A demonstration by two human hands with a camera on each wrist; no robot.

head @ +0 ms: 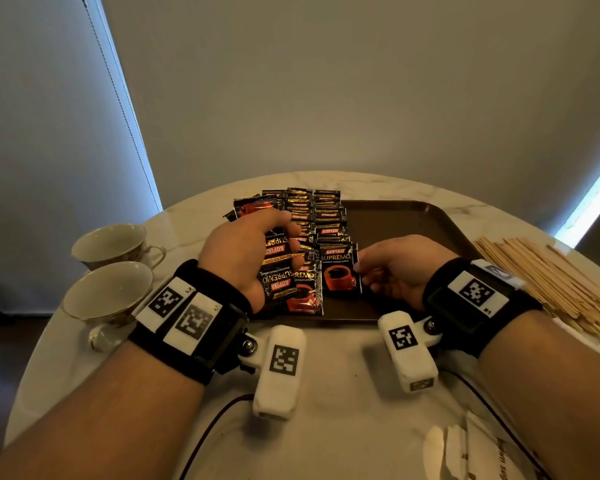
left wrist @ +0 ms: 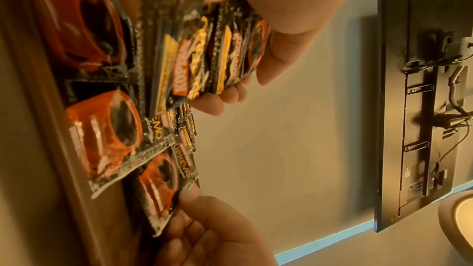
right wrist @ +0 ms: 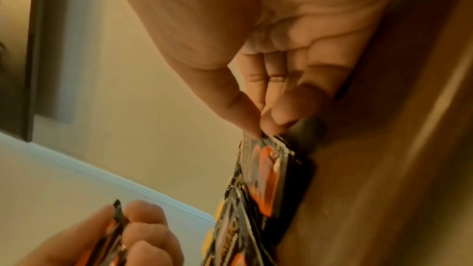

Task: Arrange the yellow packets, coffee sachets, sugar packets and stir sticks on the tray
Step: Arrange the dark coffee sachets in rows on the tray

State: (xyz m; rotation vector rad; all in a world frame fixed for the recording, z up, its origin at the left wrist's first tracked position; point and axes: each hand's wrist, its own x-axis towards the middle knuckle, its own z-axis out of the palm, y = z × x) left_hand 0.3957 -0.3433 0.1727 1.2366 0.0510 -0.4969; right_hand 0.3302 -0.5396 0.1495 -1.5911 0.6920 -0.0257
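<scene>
My left hand (head: 246,251) is curled around a small stack of coffee sachets (head: 278,268), thumb on top and fingers underneath. The stack sits above the left part of the tray (head: 406,220). In the head view the print on the held sachets reads upside down, so their top edges face toward me, with the long axis running roughly near-to-far and tilted slightly to the left.

My right hand (head: 395,268) pinches the right edge of a single sachet (head: 338,271) between thumb and fingertip; the remaining fingers are loosely curled. This sachet lies flat on the tray near its front edge. Its print reads upright to me: brand name at the far end, red cup at the near end, long axis near-to-far.

Further sachets lie in overlapping rows (head: 321,216) on the left portion of the tray, running from front to back, each oriented the same way as the single one. The right portion of the tray is bare brown surface.

The tray rests on a round marble table (head: 326,427). A pile of wooden stir sticks (head: 548,282) lies on the table just right of the tray, their long axes angled from far-left to near-right. Two teacups (head: 111,268) stand left of the tray. White paper packets (head: 465,452) lie at the near right edge of the table.
</scene>
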